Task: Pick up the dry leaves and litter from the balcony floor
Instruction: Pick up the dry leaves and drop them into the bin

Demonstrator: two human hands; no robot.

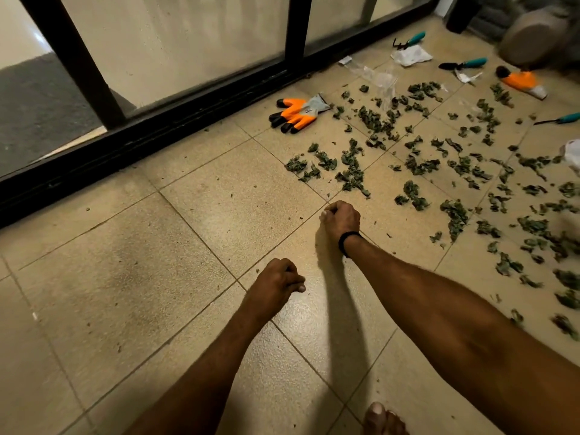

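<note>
**A:** ok so where's the stuff lying right now?

**B:** the dry leaves (pixel 351 175) are scattered over the floor (pixel 125 277), pretty much all on the right half. They run from a bit past the right grip (pixel 340 219) out to the far right edge. The left tiles only have tiny crumbs.

**A:** and the grips?

**B:** both bare, both curled in narrow. The right grip is the one further out. It's knuckles up with the fingertips down at the tile by a grout line, near the closest clump but not touching it. There's a black wristband (pixel 346 241) on that wrist. The left grip (pixel 276 284) is closer in and to the left, balled up low over the tile. I can't see anything held in either one. Maybe there's a crumb tucked under the right fingertips, but it's too small to tell.

**A:** any litter?

**B:** yeah, white paper (pixel 411 55) and a sheet of clear plastic (pixel 379 78), both beyond the leaves near the door track (pixel 157 133). An orange glove (pixel 295 114) lies flat beside the track, just left of the leaf patch. A second glove (pixel 519 80) is further back on the right. Teal-handled tools (pixel 464 63) lie around the paper, and another sits at the right edge. Bare toes (pixel 383 419) poke in at the bottom.
</note>
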